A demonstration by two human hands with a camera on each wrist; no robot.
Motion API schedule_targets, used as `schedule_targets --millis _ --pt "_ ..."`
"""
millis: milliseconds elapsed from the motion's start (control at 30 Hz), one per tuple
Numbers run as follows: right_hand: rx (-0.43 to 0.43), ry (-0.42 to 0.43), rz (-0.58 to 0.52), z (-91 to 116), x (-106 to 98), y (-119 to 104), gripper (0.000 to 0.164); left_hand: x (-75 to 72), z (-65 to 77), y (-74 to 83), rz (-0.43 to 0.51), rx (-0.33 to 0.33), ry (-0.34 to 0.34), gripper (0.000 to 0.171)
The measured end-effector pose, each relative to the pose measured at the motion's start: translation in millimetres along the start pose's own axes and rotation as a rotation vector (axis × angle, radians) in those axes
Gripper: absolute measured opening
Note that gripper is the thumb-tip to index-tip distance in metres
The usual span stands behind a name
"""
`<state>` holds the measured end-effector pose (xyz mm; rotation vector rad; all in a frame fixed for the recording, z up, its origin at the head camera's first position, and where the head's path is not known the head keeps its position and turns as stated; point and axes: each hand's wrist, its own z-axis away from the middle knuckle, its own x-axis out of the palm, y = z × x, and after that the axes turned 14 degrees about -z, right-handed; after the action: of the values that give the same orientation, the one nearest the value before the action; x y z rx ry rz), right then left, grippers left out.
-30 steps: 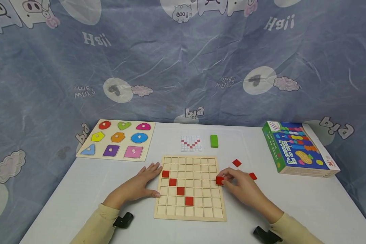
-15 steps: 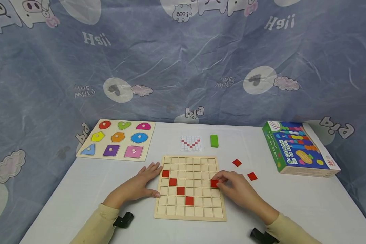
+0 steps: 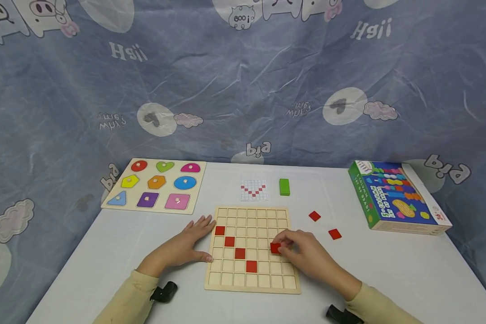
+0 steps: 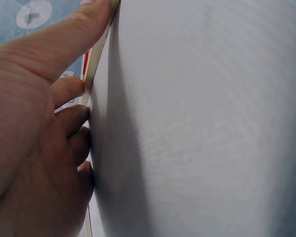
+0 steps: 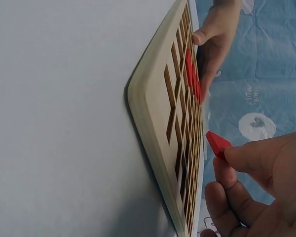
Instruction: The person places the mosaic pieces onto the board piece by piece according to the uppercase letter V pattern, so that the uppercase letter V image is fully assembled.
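A wooden grid board (image 3: 263,288) lies on the white table, with several red square tiles (image 3: 240,254) set in a diagonal from its left side downward. My right hand (image 3: 308,254) pinches another red tile (image 5: 218,144) between thumb and fingertip, above the right part of the grid; in the right wrist view it hangs clear of the board. My left hand (image 3: 186,246) lies at the board's left edge, thumb and fingers extended and touching it. In the left wrist view the left thumb (image 4: 64,42) and fingertips meet the board's side.
Two loose red tiles, one farther back (image 3: 314,216) and one nearer (image 3: 335,234), lie right of the board. Behind it are a small pattern card (image 3: 254,191) and a green block (image 3: 284,187). A shape puzzle (image 3: 168,188) is back left, a box (image 3: 401,198) back right.
My right hand has carried the red tile leftward and slightly nearer, from the board's right edge to over its squares. The left hand has stayed still.
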<state>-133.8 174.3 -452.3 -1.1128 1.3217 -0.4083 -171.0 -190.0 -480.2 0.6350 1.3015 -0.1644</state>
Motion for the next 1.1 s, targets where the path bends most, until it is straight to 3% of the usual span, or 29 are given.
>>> schedule_targets --millis 133,367,1100 --pt "-0.032 -0.019 -0.026 -2 7 0 0.024 1.0 0.0 -0.9 -0.001 0.003 0.000 0.103" --pt "-0.012 -0.045 -0.065 -4 15 -1 0.021 0.7 0.6 -1.0 0.004 0.011 0.004 0.104" --pt "-0.026 -0.053 0.011 -8 31 -2 0.017 0.1 0.9 -0.8 0.006 0.011 0.009 0.103"
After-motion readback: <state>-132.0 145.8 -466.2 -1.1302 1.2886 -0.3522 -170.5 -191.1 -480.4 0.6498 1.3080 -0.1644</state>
